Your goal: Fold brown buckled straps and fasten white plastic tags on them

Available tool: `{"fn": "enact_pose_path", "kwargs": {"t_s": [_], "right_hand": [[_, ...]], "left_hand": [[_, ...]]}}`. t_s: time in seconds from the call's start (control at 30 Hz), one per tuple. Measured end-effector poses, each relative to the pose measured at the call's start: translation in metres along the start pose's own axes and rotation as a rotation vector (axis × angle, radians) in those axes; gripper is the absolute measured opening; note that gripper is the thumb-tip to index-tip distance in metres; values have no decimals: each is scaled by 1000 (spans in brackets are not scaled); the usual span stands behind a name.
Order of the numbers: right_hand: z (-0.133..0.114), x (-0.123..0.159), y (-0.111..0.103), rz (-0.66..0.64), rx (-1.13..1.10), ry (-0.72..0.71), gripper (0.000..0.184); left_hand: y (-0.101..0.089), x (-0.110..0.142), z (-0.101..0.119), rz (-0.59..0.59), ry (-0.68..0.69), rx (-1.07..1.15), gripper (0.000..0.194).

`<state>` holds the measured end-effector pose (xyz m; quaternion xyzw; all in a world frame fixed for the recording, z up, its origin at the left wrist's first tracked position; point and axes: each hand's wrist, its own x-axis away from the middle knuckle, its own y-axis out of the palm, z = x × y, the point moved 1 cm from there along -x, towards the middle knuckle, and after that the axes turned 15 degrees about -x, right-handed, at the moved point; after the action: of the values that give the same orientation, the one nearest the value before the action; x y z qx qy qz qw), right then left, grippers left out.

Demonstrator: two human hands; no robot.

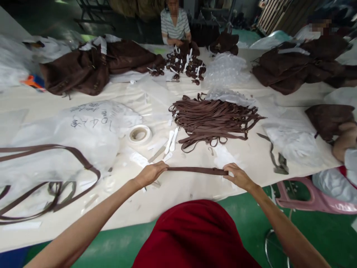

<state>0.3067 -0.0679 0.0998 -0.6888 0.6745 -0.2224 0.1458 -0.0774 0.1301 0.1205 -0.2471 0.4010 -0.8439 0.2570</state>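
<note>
I have the left hand (152, 174) pinching one end of a flat, narrow dark-brown strap (192, 170), thumb against fingers; the right hand (237, 175) pinches the other end the same way, just past a small dark fitting too blurred for me to make out. The strap hangs between them near the front edge of the cream-covered table (178, 190), almost level; I judge the hands sit wide apart to keep it straight, so its length can be seen and neither end droops.

Just beyond the left hand lie slim white paddle-shaped pieces (169, 142) and a thick white roll of tape (148, 134); they look placed there for an easy reach, though I cannot tell their use. Ahead of the hands a heap of flat brown straps with metal fittings (212, 115) lies mostly crosswise, probably so that single ones pull out without tangling; off to the left, a long looped brown strap (79, 154) sprawls partly over a cloudy plastic bag with black handwriting (92, 119).

Farther out, crumpled clear bubble wrap (227, 70) sits beside a cluster of small brown pieces with white tags (184, 65); behind these is a person in a striped top (175, 26), and slumped dark-brown bags (75, 72) lie to the left, seemingly set back to leave the front edge for handwork.
</note>
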Motion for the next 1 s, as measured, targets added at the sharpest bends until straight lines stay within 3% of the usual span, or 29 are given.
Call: {"fn": "enact_pose_path", "kwargs": {"t_s": [0.07, 0.17, 0.3, 0.4, 0.5, 0.57, 0.7, 0.83, 1.0], "right_hand": [[13, 17, 18, -155, 143, 26, 20], [12, 32, 35, -249, 296, 84, 33], [-13, 18, 64, -209, 403, 93, 60], [-31, -7, 101, -218, 457, 148, 87], [-41, -25, 135, -236, 509, 191, 99], [-42, -29, 149, -228, 550, 154, 93], [-35, -25, 162, -231, 624, -23, 47], [-21, -23, 162, -318, 616, -177, 59], [-19, -38, 149, -665, 563, -318, 57]], "left_hand": [[35, 15, -10, 5, -49, -23, 20], [64, 28, -17, 20, -60, -106, 24], [75, 28, -25, 23, -56, -187, 30], [77, 23, -33, 12, -44, -242, 32], [81, 19, -40, 11, -5, -305, 32], [84, 17, -43, 27, 22, -346, 32], [90, 14, -48, 72, 58, -415, 31], [94, 11, -51, 95, 87, -468, 32], [95, 6, -51, 89, 133, -514, 33]]}}
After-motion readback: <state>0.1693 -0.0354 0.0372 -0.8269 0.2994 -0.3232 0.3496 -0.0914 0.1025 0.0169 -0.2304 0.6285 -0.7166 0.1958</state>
